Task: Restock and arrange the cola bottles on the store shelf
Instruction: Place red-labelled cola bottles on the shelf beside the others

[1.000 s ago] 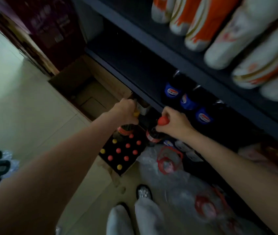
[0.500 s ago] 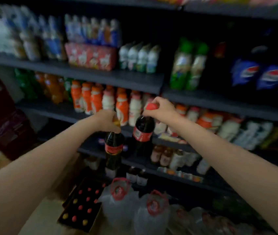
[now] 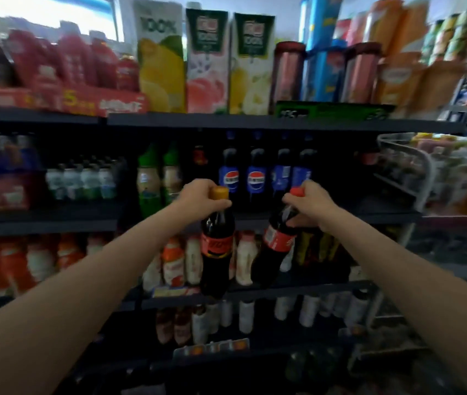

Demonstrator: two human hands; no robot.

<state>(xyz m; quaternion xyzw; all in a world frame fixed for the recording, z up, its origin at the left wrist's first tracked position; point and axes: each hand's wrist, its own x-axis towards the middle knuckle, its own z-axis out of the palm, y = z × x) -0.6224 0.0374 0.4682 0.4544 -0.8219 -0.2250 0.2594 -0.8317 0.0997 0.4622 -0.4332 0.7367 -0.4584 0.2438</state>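
Two cola bottles hang in the air in front of the store shelf point(image 3: 255, 125), each carried by its neck. The orange-capped cola bottle point(image 3: 217, 246) hangs nearly upright from the left hand point(image 3: 202, 199), whose fingers curl round the neck just under the cap. The red-capped cola bottle point(image 3: 276, 243) tilts, its base swung leftward toward the other bottle, and the right hand point(image 3: 312, 205) grips its neck and shoulder below the cap. The two bottles are close together but apart. Behind them, on the shelf level with the hands, stands a row of blue-labelled Pepsi bottles point(image 3: 255, 178), with green-capped bottles point(image 3: 148, 181) to their left. Tall juice cartons point(image 3: 206, 64) stand on the top tier. Orange-and-white drink bottles point(image 3: 174, 263) fill the tier below the hands. A wire basket rack point(image 3: 414, 166) sits at the right.
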